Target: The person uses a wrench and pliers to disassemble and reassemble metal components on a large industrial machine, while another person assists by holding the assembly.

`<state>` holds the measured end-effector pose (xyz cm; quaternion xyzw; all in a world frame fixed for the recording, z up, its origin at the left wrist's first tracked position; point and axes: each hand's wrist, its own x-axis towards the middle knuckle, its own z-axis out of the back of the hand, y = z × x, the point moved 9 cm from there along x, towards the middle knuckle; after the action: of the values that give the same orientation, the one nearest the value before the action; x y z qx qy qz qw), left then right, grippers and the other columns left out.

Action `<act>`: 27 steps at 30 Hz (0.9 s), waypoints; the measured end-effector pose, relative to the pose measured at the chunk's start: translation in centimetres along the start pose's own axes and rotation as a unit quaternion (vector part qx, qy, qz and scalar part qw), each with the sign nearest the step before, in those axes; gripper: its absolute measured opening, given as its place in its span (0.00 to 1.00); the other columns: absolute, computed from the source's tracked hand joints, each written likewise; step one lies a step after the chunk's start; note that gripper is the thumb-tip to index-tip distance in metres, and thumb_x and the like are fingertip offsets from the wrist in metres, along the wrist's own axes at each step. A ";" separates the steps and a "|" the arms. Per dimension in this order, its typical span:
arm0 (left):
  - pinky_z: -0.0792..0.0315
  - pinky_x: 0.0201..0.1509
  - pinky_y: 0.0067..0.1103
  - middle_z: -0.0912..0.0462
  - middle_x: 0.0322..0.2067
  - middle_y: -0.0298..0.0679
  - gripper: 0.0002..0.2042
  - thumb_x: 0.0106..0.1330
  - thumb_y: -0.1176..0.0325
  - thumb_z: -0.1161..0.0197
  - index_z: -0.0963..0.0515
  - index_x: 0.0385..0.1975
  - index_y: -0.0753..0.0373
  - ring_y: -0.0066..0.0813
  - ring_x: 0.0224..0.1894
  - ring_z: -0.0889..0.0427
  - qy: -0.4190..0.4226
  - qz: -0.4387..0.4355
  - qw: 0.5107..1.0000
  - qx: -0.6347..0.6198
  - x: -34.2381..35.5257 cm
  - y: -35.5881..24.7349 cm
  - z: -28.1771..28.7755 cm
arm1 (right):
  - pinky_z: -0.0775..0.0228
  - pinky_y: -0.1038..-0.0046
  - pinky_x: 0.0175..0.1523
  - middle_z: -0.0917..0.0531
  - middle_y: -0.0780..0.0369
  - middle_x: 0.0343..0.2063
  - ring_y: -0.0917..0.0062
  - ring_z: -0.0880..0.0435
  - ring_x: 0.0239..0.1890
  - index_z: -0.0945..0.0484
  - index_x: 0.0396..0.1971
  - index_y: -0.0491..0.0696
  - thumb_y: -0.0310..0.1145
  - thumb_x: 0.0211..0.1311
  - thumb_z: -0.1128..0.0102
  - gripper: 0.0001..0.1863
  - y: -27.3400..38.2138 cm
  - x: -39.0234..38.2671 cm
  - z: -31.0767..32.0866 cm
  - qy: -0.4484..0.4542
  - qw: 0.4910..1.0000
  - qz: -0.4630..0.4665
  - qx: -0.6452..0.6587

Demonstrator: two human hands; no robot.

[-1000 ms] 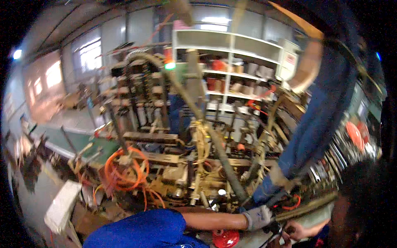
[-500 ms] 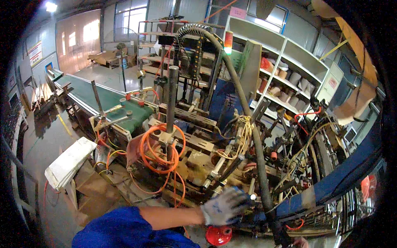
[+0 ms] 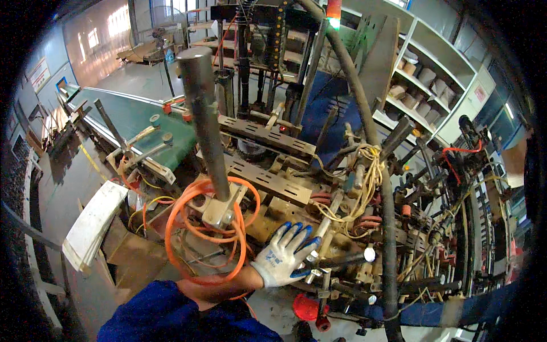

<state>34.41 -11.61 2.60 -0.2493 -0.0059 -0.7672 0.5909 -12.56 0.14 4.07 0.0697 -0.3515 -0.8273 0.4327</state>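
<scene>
My left hand, in a white knitted glove with blue fingertips, reaches over the machine with its palm down. Its fingers are spread, and nothing shows in them. They lie against or just above the metal parts beside a slim bright rod; I cannot tell whether they touch. Left of the hand, a coil of orange hose hangs around the clamp block of a thick upright steel post. Slotted metal bars run behind the fingers. My right hand is out of view.
A green conveyor belt stretches to the far left. A thick dark hose drops along the right, near bundled yellow cables. White sheets stand near left. Below the machine is a red object. Shelves stand behind.
My view has moved closer to the machine and turned. The left hand has gone from above the machine's near edge to further in, left of the bright rod, fingers still spread.
</scene>
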 end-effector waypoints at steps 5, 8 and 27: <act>0.45 0.74 0.49 0.29 0.61 0.59 0.43 0.60 0.41 0.36 0.37 0.70 0.65 0.59 0.66 0.33 0.037 0.014 0.997 -0.073 0.0 1.2 -3.2 | 0.22 0.65 0.50 0.15 0.53 0.42 0.67 0.16 0.46 0.17 0.40 0.41 0.32 0.59 0.35 0.12 0.4 0.4 -1.3 0.002 1.000 -0.025 -0.017; 0.40 0.72 0.46 0.26 0.58 0.57 0.42 0.61 0.42 0.36 0.36 0.68 0.68 0.56 0.62 0.28 0.007 0.013 0.997 -0.082 0.0 1.0 -4.2 | 0.23 0.65 0.50 0.15 0.53 0.43 0.67 0.16 0.46 0.17 0.41 0.41 0.32 0.59 0.35 0.13 0.4 0.5 -1.7 0.001 0.999 -0.037 -0.025; 0.34 0.66 0.46 0.22 0.50 0.58 0.37 0.62 0.49 0.36 0.35 0.66 0.68 0.55 0.55 0.23 -0.030 0.003 0.995 -0.099 0.1 1.2 -4.9 | 0.25 0.63 0.53 0.14 0.53 0.43 0.67 0.17 0.47 0.18 0.43 0.39 0.35 0.56 0.30 0.18 0.2 -0.1 -2.8 -0.001 0.997 -0.071 -0.040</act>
<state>33.68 -13.58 -1.95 -0.3294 0.0529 -0.7543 0.5655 -11.15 -1.37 2.09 0.0765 -0.3131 -0.8694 0.3745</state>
